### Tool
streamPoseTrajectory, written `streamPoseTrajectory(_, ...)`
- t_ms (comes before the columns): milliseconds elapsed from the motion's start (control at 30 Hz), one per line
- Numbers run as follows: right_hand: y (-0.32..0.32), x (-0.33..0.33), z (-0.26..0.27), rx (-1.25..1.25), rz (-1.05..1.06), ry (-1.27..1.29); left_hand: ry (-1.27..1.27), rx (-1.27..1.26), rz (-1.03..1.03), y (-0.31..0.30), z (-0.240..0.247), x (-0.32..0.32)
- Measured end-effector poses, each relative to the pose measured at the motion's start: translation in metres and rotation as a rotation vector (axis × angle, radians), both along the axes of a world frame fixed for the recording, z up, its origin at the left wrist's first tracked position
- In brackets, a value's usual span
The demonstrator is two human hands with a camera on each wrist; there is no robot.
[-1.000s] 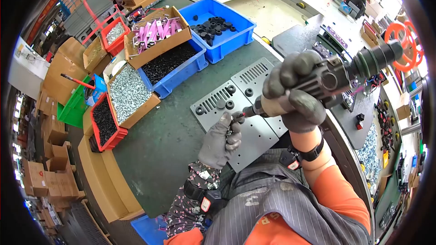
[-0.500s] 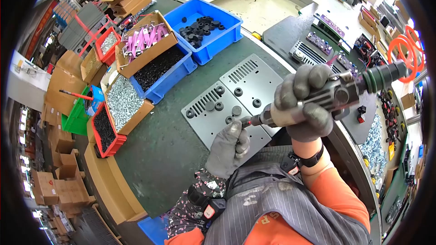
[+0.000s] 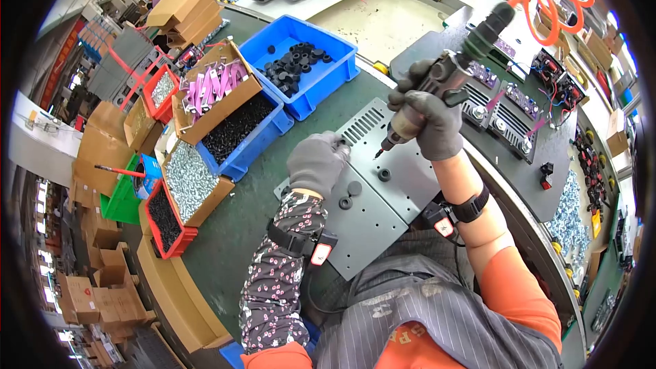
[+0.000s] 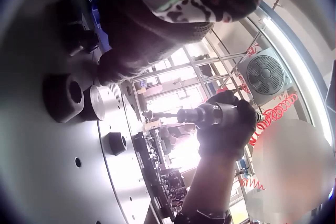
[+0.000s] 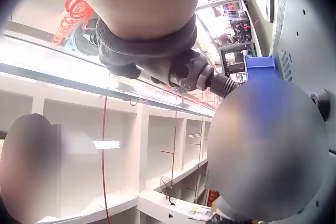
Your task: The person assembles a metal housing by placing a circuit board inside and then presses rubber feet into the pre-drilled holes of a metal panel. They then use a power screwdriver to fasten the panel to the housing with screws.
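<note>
Two grey slotted metal plates, a left plate (image 3: 362, 232) and a right plate (image 3: 417, 171), lie side by side on the bench. My right hand (image 3: 430, 116) grips a power screwdriver (image 3: 410, 119), its bit pointing down toward the right plate. The left hand (image 3: 318, 164), gloved, reaches over the upper left plate, its fingertips pinching a dark rubber foot beside the slots. A black rubber foot (image 3: 384, 174) sits on the right plate. Another foot (image 3: 346, 202) and a dark disc (image 3: 354, 188) lie on the left plate. In the left wrist view, the screwdriver (image 4: 210, 115) appears beyond the plates.
A blue bin (image 3: 301, 99) of black rubber parts stands behind the plates. To its left are a box of purple parts (image 3: 217, 89), a blue bin of black screws (image 3: 239, 130) and a box of silver screws (image 3: 191, 178). A red coiled hose (image 3: 547, 17) trails from the screwdriver.
My left hand has moved away from the bit tip, forward across the left plate, and now covers feet seen before. The screwdriver has shifted left and tilted its bit downward.
</note>
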State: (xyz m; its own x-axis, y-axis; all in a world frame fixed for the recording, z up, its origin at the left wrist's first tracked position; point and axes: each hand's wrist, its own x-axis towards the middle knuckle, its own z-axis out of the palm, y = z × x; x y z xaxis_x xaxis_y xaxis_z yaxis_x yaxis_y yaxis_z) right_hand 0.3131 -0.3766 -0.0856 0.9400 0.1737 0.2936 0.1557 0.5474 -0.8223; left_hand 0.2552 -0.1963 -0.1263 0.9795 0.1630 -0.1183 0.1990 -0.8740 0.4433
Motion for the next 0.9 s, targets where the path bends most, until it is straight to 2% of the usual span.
streamPoseTrajectory(67, 0.013, 0.012, -0.004, 0.036, 0.018, -0.022, -0.006, -0.119, 0.165, 0.000, 0.020, -0.003)
streamPoseTrajectory(100, 0.019, 0.019, -0.006, 0.025, 0.025, -0.044, 0.032, -0.235, 0.216, 0.006, 0.012, 0.001)
streamPoseTrajectory(200, 0.043, 0.031, -0.003, 0.059, 0.033, -0.140, 0.105, -0.319, 0.188, 0.004, 0.018, 0.002)
streamPoseTrajectory(233, 0.048, 0.034, -0.002, 0.027, 0.060, -0.147, 0.063, -0.281, 0.155, 0.002, 0.017, 0.001)
streamPoseTrajectory(300, 0.061, 0.039, -0.003, -0.008, 0.114, -0.132, -0.002, -0.218, 0.107, 0.011, -0.019, 0.008)
streamPoseTrajectory(400, 0.079, 0.045, -0.016, -0.120, 0.179, -0.158, -0.110, -0.077, 0.043, 0.012, -0.027, 0.008)
streamPoseTrajectory(433, 0.088, 0.045, -0.018, -0.214, 0.131, -0.238, -0.117, -0.033, 0.039, 0.012, -0.028, 0.008)
streamPoseTrajectory(467, 0.093, 0.044, -0.018, -0.150, 0.195, -0.169, -0.122, 0.009, 0.037, 0.012, -0.028, 0.008)
streamPoseTrajectory(533, 0.096, 0.046, -0.022, -0.381, 0.206, -0.127, -0.089, 0.023, 0.052, 0.009, -0.023, 0.008)
streamPoseTrajectory(700, 0.101, 0.050, -0.028, -0.360, 0.268, -0.159, -0.114, 0.033, 0.016, 0.016, -0.027, 0.004)
streamPoseTrajectory(767, 0.102, 0.048, -0.029, -0.324, 0.278, -0.168, -0.169, -0.596, 0.292, 0.020, -0.027, -0.005)
streamPoseTrajectory(800, 0.101, 0.048, -0.028, -0.322, 0.278, -0.168, -0.170, -0.594, 0.292, 0.023, -0.024, -0.013)
streamPoseTrajectory(867, 0.098, 0.044, -0.022, -0.361, 0.339, -0.099, -0.207, -1.499, 0.529, 0.028, -0.010, -0.036)
streamPoseTrajectory(900, 0.100, 0.046, -0.026, -0.356, 0.338, -0.097, -0.205, -1.493, 0.528, 0.028, -0.006, -0.048)
